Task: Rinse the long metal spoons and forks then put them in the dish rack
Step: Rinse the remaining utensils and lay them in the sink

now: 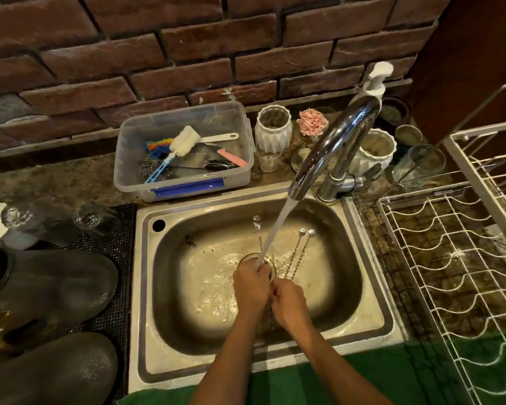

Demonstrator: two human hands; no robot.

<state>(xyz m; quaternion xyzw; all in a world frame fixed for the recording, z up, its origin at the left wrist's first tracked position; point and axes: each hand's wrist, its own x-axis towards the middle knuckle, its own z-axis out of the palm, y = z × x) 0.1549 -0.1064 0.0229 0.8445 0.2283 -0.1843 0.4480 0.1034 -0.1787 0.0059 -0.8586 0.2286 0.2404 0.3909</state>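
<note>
Both hands are together over the middle of the steel sink [371, 302], under the running water from the tap [330, 147]. My left hand [250, 286] and my right hand [288, 302] are closed around a bundle of long metal spoons [297, 249]. Their twisted handles stick out away from me, ending in small round knobs. One more handle [257, 226] rises to the left of the stream. The utensil heads are hidden inside my hands. The white wire dish rack [456, 258] stands to the right of the sink.
A clear plastic tub [184, 176] with brushes and scourers sits behind the sink. White vases, a pink flower and glasses crowd around the tap base. Upturned glasses and dark bowls rest on a black mat at the left. A green cloth lies along the front edge.
</note>
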